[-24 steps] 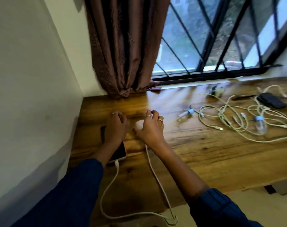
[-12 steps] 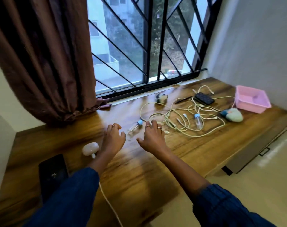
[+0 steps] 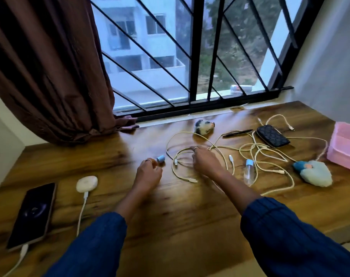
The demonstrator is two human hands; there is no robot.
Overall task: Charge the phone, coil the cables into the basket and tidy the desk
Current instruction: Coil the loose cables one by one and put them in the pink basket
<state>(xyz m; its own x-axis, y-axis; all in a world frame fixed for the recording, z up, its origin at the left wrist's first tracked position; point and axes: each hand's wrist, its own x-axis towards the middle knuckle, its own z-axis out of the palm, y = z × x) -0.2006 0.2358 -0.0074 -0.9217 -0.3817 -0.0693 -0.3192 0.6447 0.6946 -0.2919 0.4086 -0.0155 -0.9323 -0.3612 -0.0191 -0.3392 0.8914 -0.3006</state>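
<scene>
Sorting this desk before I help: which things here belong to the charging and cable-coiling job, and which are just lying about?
Job: phone on its charging cable, tangled yellow cables, pink basket.
Lying about: pen, dark patterned case, clear bottle, two plush toys.

Both arms are stretched forward in dark blue sleeves pushed up off the forearms. The left hand sits palm down with fingers loosely curled (a ring shows on one of them), fingertips low near the table. The right hand reaches a bit further out, also palm down, fingers bent downward with a ring visible too.
</scene>
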